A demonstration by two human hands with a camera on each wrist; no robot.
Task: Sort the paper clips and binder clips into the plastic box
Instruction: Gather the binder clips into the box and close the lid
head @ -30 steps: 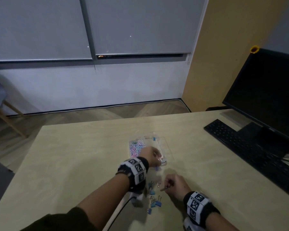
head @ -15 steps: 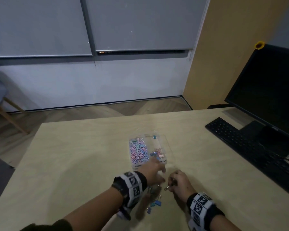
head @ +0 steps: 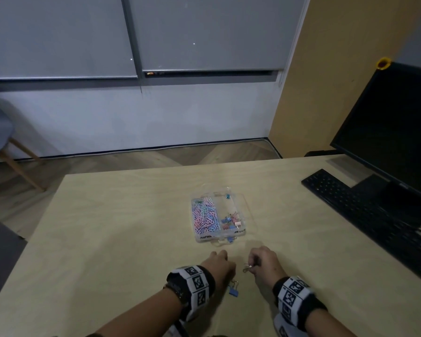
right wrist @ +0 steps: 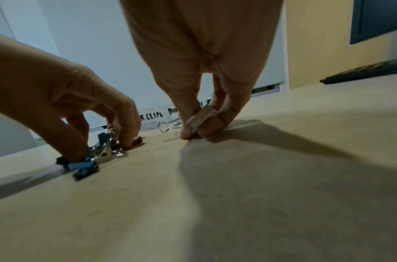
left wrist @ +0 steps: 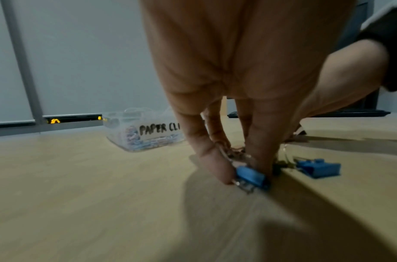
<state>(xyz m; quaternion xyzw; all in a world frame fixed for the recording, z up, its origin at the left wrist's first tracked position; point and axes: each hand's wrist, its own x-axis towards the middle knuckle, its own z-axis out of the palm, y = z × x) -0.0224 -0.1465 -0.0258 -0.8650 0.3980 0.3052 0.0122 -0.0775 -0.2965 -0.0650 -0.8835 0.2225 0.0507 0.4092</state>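
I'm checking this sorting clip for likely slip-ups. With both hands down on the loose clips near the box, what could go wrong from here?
1. The left hand pinches a blue binder clip in a tangled pile; lifting may drag the others along.
2. The right hand pinches a pale binder clip by the fingertips; it may slip out.
3. The plastic box has two compartments side by side, so a careless drop could land among the paper clips.

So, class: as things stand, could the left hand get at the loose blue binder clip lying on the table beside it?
Probably yes. The loose blue binder clip lies in the open on the table, just beside the left hand, with nothing over it. But that hand already pinches another blue binder clip, so its fingers are busy.
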